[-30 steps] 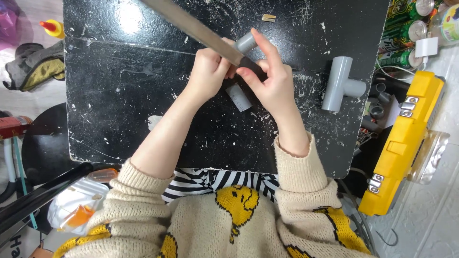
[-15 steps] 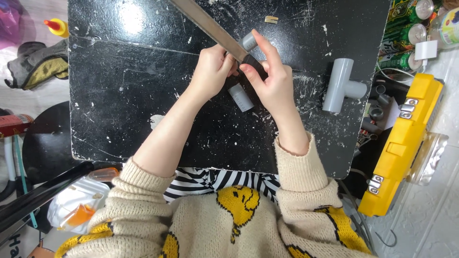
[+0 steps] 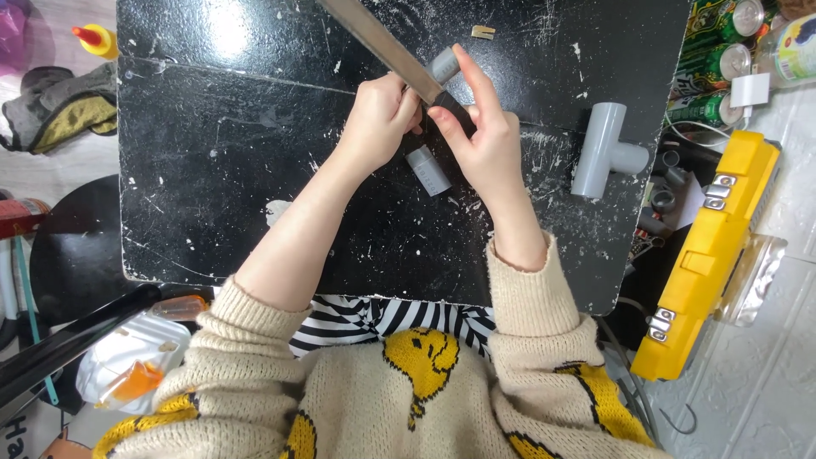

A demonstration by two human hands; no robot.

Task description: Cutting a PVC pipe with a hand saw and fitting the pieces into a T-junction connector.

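Both hands meet over the middle of a black, paint-flecked table (image 3: 255, 170). My left hand (image 3: 378, 115) grips a short grey pipe piece (image 3: 427, 169) whose lower end sticks out below the fingers. My right hand (image 3: 484, 136) holds the dark handle of a long flat saw blade (image 3: 378, 38) that runs up and left off the frame. The blade lies across the pipe, and another grey pipe end (image 3: 444, 65) shows just above the hands. My right index finger points straight up along the handle.
A grey T-shaped pipe fitting (image 3: 602, 149) lies on the table to the right. A yellow tool case (image 3: 710, 255) stands off the right edge, with cans (image 3: 722, 59) behind it. A small yellow bottle (image 3: 98, 38) and a cloth (image 3: 55, 110) lie at far left.
Both hands stay in place on the pipe. The blade and my right hand have shifted slightly up and right along the cut line.
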